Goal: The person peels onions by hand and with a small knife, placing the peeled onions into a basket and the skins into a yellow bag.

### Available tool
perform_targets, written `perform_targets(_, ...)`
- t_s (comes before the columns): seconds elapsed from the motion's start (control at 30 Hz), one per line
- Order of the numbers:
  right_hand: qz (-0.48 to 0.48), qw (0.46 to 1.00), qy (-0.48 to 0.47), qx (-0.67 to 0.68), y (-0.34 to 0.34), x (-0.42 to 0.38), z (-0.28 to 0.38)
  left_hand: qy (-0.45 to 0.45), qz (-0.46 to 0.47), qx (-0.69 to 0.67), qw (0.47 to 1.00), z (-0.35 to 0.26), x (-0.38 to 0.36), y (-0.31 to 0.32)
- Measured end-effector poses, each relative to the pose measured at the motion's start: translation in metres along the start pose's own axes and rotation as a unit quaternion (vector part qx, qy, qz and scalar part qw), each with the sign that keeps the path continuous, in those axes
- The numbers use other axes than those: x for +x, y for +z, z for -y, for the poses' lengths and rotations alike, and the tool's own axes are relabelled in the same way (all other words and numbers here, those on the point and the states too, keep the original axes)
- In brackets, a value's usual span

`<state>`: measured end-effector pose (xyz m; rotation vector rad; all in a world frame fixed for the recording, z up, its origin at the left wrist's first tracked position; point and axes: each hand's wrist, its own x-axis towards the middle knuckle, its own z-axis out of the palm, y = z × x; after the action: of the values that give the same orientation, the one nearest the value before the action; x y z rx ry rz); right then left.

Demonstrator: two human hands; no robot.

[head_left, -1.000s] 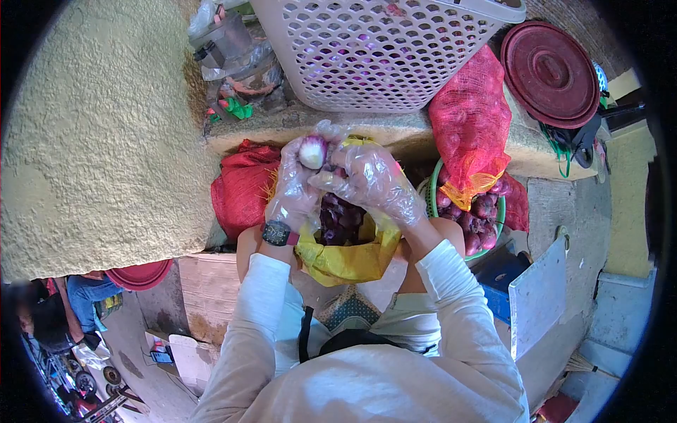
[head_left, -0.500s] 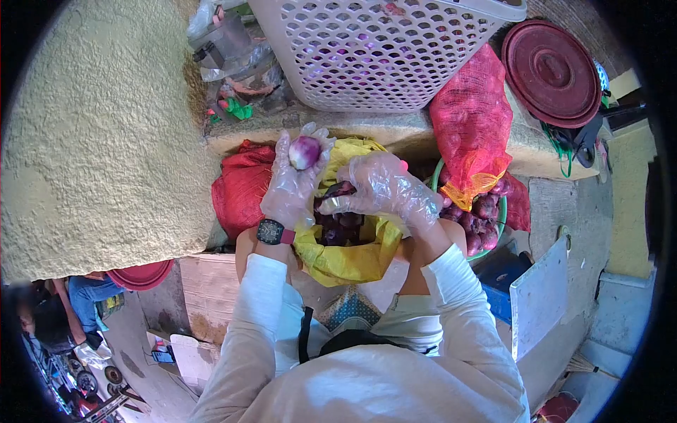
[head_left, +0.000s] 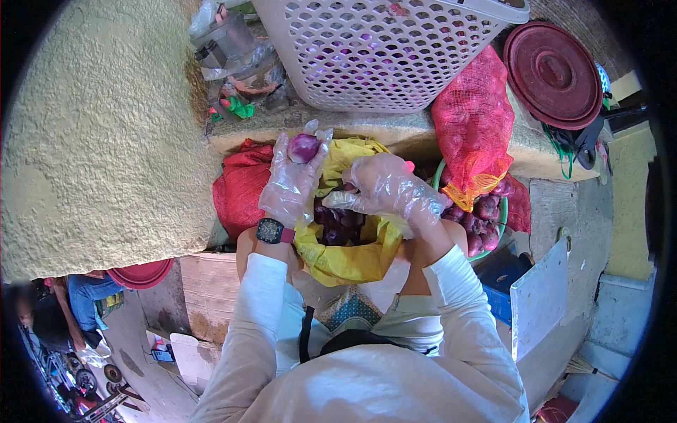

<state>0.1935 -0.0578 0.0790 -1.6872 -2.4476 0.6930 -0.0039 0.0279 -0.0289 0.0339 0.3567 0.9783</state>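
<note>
A purple onion [head_left: 303, 148] rests in the gloved fingers of my left hand [head_left: 290, 180], palm up, above the left side of a yellow sack [head_left: 349, 262]. My right hand [head_left: 388, 187], also in a clear glove, is over the sack's right side with thumb and fingers bent together; what it holds, if anything, is hidden. Inside the open sack lie dark onion skins [head_left: 340, 224]. Right of my right hand stands a green-rimmed basket [head_left: 503, 224] with several red onions [head_left: 483, 229].
A white perforated basket [head_left: 374, 63] stands ahead on a ledge, beside a red mesh bag [head_left: 472, 116] and a maroon lid [head_left: 553, 74]. A red sack [head_left: 243, 187] lies left. A person [head_left: 92, 299] is at the lower left.
The onion in my left hand has turned, showing more purple and less white. The dark piece of skin at my right fingers is no longer seen there.
</note>
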Motion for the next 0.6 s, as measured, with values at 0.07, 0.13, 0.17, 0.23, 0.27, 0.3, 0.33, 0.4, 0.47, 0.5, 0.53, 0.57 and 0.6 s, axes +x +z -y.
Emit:
perform_targets(0.07, -0.018, 1.0, -0.004, 0.007, -0.001, -0.001, 0.0, -0.047, 0.012, -0.053, 0.997, -0.003, 0.001, -0.001)
perform_targets(0.13, -0.036, 0.999, -0.007, 0.014, 0.002, -0.002, -0.002, -0.093, 0.023, -0.106, 0.99, -0.006, 0.002, -0.004)
perform_targets(0.17, -0.071, 0.997, -0.006, 0.034, 0.009, -0.002, -0.005, -0.093, 0.023, -0.105, 0.99, -0.007, 0.002, -0.006)
perform_targets(0.23, -0.107, 0.993, -0.004, 0.054, 0.016, -0.001, -0.008, -0.108, 0.057, -0.012, 0.992, -0.008, 0.0, -0.006)
perform_targets(0.27, -0.124, 0.99, -0.002, 0.069, 0.019, -0.001, -0.009, -0.108, 0.057, -0.012, 0.992, -0.005, -0.001, -0.006)
perform_targets(0.3, -0.141, 0.986, 0.0, 0.084, 0.021, -0.001, -0.009, -0.066, -0.008, 0.05, 0.997, 0.0, -0.004, 0.005)
perform_targets(0.33, -0.141, 0.986, 0.0, 0.084, 0.024, -0.001, -0.011, -0.023, -0.073, 0.112, 0.991, 0.003, -0.006, 0.012)
perform_targets(0.4, -0.154, 0.979, 0.003, 0.133, 0.025, -0.001, -0.011, -0.017, -0.094, 0.119, 0.988, 0.003, -0.007, 0.011)
perform_targets(0.47, -0.129, 0.982, 0.039, 0.13, 0.017, -0.002, -0.008, -0.012, -0.115, 0.126, 0.985, 0.001, -0.005, 0.006)
perform_targets(0.5, -0.105, 0.984, 0.075, 0.126, 0.013, -0.002, -0.007, -0.047, -0.061, 0.057, 0.995, -0.002, -0.003, 0.001)
perform_targets(0.53, -0.105, 0.984, 0.076, 0.126, 0.012, -0.002, -0.008, -0.081, -0.006, -0.012, 0.997, -0.004, -0.001, -0.004)
perform_targets(0.57, -0.128, 0.978, 0.089, 0.135, 0.013, -0.001, -0.008, -0.081, -0.006, -0.012, 0.997, -0.004, 0.0, -0.01)
perform_targets(0.6, -0.152, 0.972, 0.103, 0.144, 0.012, -0.001, -0.009, -0.093, -0.002, -0.01, 0.996, -0.005, 0.0, -0.009)
